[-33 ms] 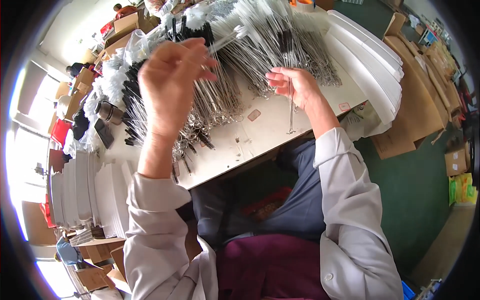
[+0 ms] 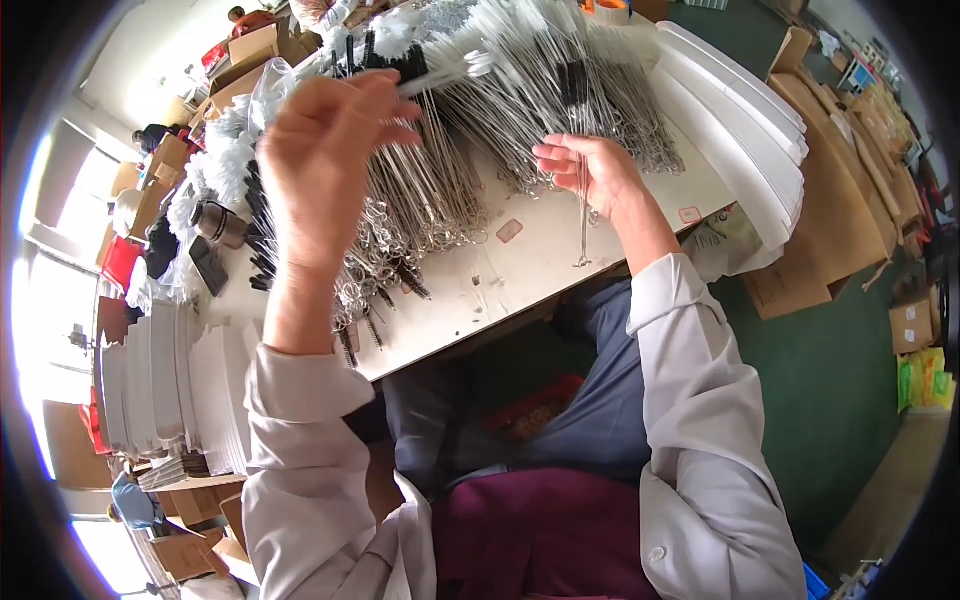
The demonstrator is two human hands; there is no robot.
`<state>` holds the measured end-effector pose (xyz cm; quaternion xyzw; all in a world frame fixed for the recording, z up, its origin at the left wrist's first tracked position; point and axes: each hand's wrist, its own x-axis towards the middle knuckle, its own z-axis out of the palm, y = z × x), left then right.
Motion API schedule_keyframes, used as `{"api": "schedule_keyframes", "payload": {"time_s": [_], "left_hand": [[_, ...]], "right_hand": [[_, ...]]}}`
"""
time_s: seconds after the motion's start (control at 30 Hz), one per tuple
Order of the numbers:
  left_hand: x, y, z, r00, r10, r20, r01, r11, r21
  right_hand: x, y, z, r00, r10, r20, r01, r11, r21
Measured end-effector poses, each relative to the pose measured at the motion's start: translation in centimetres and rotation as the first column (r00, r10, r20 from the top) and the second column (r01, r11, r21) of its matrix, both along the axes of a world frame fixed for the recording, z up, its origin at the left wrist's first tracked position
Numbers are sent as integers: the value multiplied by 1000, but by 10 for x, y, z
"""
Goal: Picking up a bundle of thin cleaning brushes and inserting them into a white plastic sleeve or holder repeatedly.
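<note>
1. While I am watching 2 bare hands through the head view, I am reading the step in hand as drawing brushes (image 2: 435, 185) from the pile and gathering them into a bundle; that is my judgement.
2. Right hand (image 2: 605, 178): I am seeing it gripping a slim bundle (image 2: 583, 225) of wire stems, which are running down through the fingers. Their loop ends are hanging below the hand, over the table (image 2: 530, 255) near its front edge. Up top, the bundle is merging visually with the pile, so I am not counting stems.
3. Left hand (image 2: 325, 165): it is hovering over the left part of the pile, blurred, fingers pointing right. A pale streak is showing by the fingertips, but I cannot tell whether they are pinching a brush or standing apart.
4. Brushes are lying across the table's far side, bristles mostly away from the person, many loops facing the near edge.
5. Judging the next move, I am thinking it calls for a light fingertip pick on the left, clear of tangled stems, and a steady right grip with the loops level.
</note>
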<state>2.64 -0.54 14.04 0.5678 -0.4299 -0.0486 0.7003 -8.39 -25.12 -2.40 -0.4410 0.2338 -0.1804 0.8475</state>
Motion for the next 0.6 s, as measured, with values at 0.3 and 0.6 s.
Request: {"api": "schedule_keyframes", "payload": {"time_s": [0.3,0.6], "left_hand": [[28,81,95,977,-137,163,129,990,57],[-22,92,53,943,-252,-216,318,871,375]], "right_hand": [[3,4,1,999,-34,-35,32,998,-61],[-30,104,68,872,471,130,-433,869,-241]]}}
